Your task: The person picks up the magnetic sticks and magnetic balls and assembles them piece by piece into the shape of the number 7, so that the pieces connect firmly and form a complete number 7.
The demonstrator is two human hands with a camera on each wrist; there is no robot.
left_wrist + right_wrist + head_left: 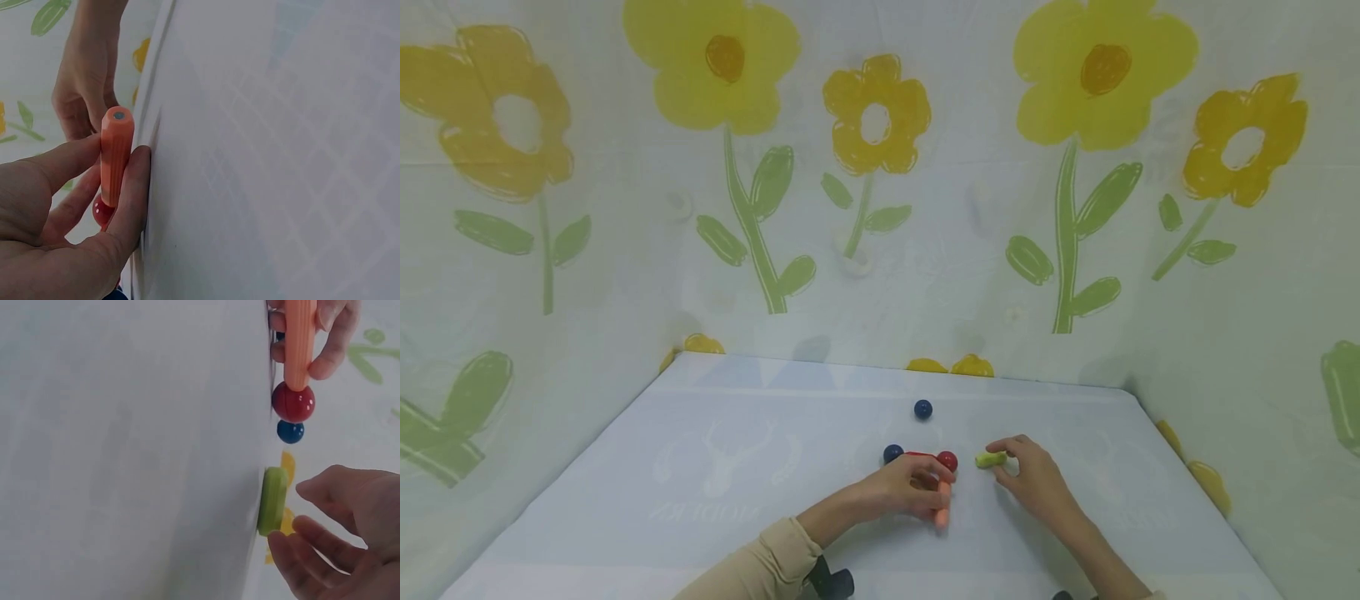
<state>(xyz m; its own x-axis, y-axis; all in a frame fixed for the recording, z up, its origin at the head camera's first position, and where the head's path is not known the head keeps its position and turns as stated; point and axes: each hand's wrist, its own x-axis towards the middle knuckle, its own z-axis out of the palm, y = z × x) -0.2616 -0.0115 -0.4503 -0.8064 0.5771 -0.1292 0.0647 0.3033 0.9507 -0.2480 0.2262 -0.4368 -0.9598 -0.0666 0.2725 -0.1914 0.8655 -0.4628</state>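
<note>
My left hand (898,486) pinches an orange ribbed toy rod (942,518) between thumb and fingers. A metal disc shows in the rod's end (119,116) in the left wrist view. Just beyond this hand, a red rod (920,454) lies between a dark blue ball (892,453) and a red ball (947,461). The orange rod's far end overlaps the red ball (294,402) in the right wrist view. Over a short green rod (989,460) on the table, my right hand (1037,482) has its thumb and fingers spread around it, fingertips close to its sides.
Another dark blue ball (922,409) sits farther back on the white table (760,500). Behind the table and along its sides hangs a pale sheet (955,275) with printed yellow flowers. A black device (835,582) shows under the left forearm.
</note>
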